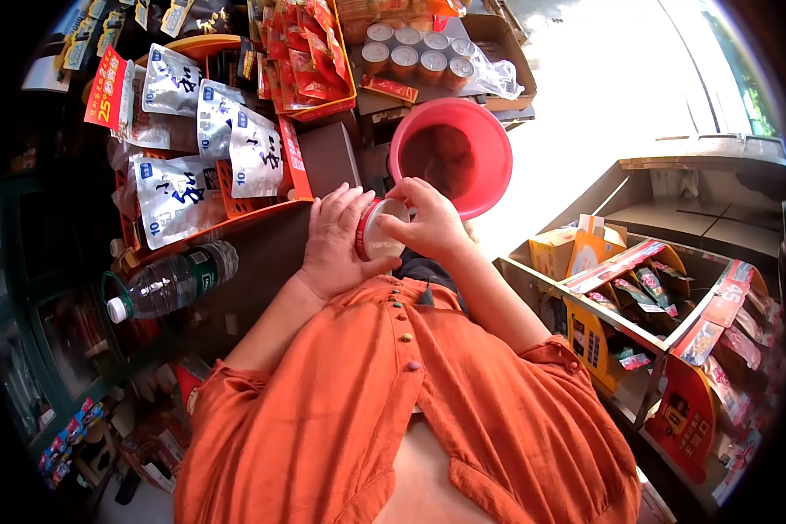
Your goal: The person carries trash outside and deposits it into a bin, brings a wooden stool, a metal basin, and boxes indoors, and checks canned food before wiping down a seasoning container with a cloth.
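A small round container (382, 229), red round its side with a pale top or opening, is held between both hands in front of the orange shirt. My left hand (334, 234) wraps round its left side, fingers pointing up and away. On the other side, my right hand (430, 217) grips the container's right edge, with the thumb over the pale face. What the container holds cannot be made out. Just beyond my right hand stands a red bucket (495, 157), with something dark inside it.
Silver pouches (179, 196) fill an orange rack at the left, above a large plastic bottle (179, 281). Cans in wrap (419, 59) and red packets (310, 52) stand at the back. Racks of small packages (655, 293) are at the right.
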`<state>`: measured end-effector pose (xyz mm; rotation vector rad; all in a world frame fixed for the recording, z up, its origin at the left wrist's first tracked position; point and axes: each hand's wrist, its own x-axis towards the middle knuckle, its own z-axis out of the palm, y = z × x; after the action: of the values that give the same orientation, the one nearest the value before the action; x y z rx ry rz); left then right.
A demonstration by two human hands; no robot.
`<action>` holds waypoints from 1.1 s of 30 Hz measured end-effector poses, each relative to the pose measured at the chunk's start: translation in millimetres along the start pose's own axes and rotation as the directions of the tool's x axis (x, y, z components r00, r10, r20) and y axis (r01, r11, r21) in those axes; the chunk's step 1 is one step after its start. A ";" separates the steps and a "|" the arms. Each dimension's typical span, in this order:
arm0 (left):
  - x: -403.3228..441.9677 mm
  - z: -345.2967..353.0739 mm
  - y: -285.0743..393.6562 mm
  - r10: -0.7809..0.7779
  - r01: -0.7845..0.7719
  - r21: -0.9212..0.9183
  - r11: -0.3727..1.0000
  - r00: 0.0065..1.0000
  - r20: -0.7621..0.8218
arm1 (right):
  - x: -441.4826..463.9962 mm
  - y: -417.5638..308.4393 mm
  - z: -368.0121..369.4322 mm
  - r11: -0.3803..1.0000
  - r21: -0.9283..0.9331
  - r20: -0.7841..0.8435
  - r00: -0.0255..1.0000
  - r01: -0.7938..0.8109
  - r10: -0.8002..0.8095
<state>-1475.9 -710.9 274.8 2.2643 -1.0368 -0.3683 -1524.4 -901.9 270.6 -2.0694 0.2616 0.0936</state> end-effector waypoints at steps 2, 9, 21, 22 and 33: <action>-0.7 9.8 -1.8 0.009 -0.008 0.004 1.000 0.978 -0.206 | 0.6 -10.8 -2.2 0.998 -0.062 -0.011 1.000 -0.002 0.001; 2.1 2.3 -9.4 0.050 -0.067 -0.072 0.995 0.975 -0.216 | 17.6 1.4 -1.1 0.999 0.053 0.032 0.999 0.009 -0.011; 3.2 0.7 -7.1 0.009 -0.026 -0.087 0.996 0.983 -0.183 | 16.5 10.4 -1.7 0.974 0.217 0.080 0.996 -0.062 0.046; 3.4 0.5 -6.5 0.011 -0.027 -0.087 0.996 0.983 -0.183 | 15.2 4.4 -4.4 0.986 0.161 0.084 0.996 -0.049 0.036; 3.9 1.3 -8.5 0.008 -0.022 -0.079 0.997 0.984 -0.178 | 14.2 -10.7 -8.5 0.999 0.038 0.056 0.998 0.036 -0.038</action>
<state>-1468.9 -710.1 268.5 2.1723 -0.9301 -0.1937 -1508.6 -906.3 281.5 -2.0306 0.1881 0.1241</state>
